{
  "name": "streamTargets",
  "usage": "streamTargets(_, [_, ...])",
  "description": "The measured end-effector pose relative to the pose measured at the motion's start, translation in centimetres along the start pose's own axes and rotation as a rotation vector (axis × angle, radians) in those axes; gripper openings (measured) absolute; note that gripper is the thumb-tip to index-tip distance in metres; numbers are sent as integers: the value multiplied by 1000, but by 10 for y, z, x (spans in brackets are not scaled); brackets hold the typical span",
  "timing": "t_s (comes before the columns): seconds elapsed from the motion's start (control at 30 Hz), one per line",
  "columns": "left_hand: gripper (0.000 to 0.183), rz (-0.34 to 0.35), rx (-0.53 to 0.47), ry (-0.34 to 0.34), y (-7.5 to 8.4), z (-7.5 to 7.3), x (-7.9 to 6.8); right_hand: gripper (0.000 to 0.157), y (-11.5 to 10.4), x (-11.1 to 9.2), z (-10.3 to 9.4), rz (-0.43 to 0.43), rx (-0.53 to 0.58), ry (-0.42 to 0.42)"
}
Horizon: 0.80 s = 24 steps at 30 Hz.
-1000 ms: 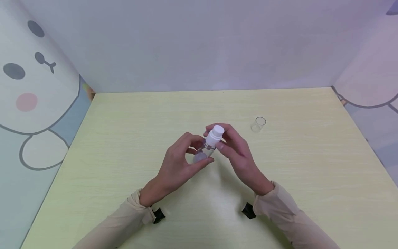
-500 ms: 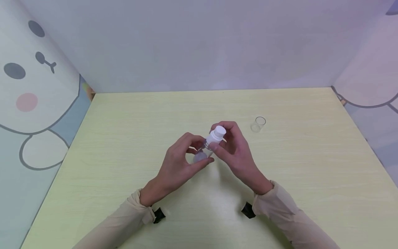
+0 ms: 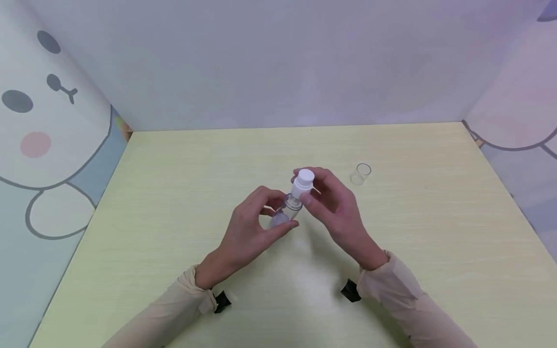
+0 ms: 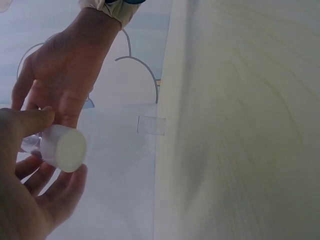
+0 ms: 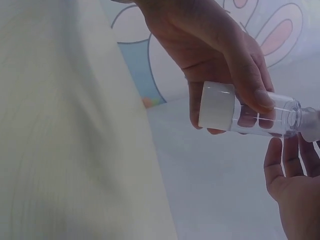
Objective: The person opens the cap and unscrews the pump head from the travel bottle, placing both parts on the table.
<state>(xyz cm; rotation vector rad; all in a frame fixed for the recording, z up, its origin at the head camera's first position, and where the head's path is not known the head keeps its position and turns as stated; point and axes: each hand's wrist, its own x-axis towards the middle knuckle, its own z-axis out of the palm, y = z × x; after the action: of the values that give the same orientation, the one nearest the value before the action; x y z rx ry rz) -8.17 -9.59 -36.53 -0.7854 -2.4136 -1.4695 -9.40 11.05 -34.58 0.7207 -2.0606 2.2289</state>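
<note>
A clear bottle [image 5: 282, 104] with a white base [image 5: 216, 106] is held tilted above the table. My left hand [image 3: 248, 222] grips its clear body between thumb and fingers. At the upper end, my right hand [image 3: 337, 208] pinches the bottle's white top [image 3: 304, 181] with thumb and fingers. The bottle's clear rim shows just below that top in the head view. Whether the top is still joined to the neck cannot be told. In the left wrist view the white base [image 4: 70, 150] faces the camera and hides most of the bottle.
A clear cylindrical cap [image 3: 360, 174] stands on the pale wooden table [image 3: 196, 164], beyond my right hand. Behind the table is a plain wall [image 3: 278, 63], with cartoon-printed walls at both sides. Small black pieces [image 3: 350, 291] sit by both sleeve cuffs.
My right fingers have shifted around the white top, and it has risen slightly, so more of the clear rim shows. My left hand and the cap on the table have stayed put.
</note>
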Motion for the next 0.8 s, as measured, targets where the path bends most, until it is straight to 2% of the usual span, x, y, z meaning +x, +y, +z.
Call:
streamTargets(0.47, [48, -34, -7, -6, -4, 3, 0, 41, -6, 4, -12, -39, -17, 7])
streamTargets(0.67, [49, -41, 19, -2, -5, 3, 1, 43, -5, 6, -18, -68, -71, -2])
streamTargets(0.8, [50, -49, 24, 0, -7, 2, 1, 41, -1, 6, -22, -42, -107, -23])
